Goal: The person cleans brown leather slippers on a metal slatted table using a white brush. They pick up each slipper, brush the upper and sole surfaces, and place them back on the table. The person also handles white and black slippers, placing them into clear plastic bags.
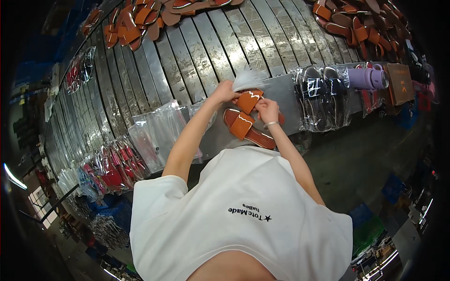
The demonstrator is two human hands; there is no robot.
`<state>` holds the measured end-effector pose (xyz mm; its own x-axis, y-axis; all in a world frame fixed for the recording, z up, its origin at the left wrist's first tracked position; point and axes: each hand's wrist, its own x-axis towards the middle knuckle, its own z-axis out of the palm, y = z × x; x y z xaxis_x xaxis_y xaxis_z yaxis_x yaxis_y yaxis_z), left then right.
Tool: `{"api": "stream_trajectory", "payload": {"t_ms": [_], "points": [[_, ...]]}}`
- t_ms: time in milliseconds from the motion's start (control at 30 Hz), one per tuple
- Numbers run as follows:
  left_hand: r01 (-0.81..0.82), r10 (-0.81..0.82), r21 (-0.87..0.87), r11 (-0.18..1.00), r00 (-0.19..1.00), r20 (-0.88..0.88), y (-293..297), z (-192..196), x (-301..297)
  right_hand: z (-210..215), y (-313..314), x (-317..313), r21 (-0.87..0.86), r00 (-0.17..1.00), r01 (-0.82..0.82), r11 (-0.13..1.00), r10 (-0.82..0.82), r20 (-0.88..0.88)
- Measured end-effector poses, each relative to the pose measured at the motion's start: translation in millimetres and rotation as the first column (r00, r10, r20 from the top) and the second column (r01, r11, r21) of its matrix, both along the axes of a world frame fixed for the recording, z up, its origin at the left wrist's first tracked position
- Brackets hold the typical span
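Both my hands are on a brown slide sandal (pixel 250 100) with a wide orange-tan strap. My left hand (pixel 226 92) is closed at one end of it, beside a wad of thin white wrapping (pixel 248 80) that sticks out past the sandal. At the strap's other side, the fingers of my right hand (pixel 267 111) are pinched on the sandal. Just below, a matching sandal (pixel 242 125) lies on the grey metal bench edge (pixel 213 140), its sole pointing toward my right. My fingers partly hide the upper sandal's sole.
Clear plastic bags (pixel 159 133) lie left of me, and bagged red sandals (pixel 112 166) sit farther along. To the right are bagged black sandals (pixel 321 100), a purple tumbler (pixel 365 78) and a brown box (pixel 399 84). Piles of tan sandals (pixel 133 23) rest on the slatted conveyor (pixel 201 51).
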<state>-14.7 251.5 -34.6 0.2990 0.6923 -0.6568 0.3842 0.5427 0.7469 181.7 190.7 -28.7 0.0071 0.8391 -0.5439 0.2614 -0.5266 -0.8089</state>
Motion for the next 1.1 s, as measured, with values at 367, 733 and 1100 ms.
{"api": "stream_trajectory", "payload": {"t_ms": [367, 733, 1100], "points": [[0.157, -0.160, 0.050, 0.986, 0.986, 0.053, 11.9, 9.8, 10.5, 5.3, 20.9, 3.2, -0.188, 0.965, 0.037, 0.981, -0.084, -0.248], [0.324, -0.274, 0.414, 0.851, 0.946, -0.175, 23.0, 17.3, 28.8, -13.2, 24.8, 30.0, -0.223, 0.918, 0.014, 0.975, -0.100, -0.383], [0.119, -0.072, 0.339, 0.933, 0.986, -0.147, 9.4, 25.9, 37.2, -9.2, 29.3, 36.0, -0.184, 0.975, -0.040, 0.982, -0.001, -0.221]]}}
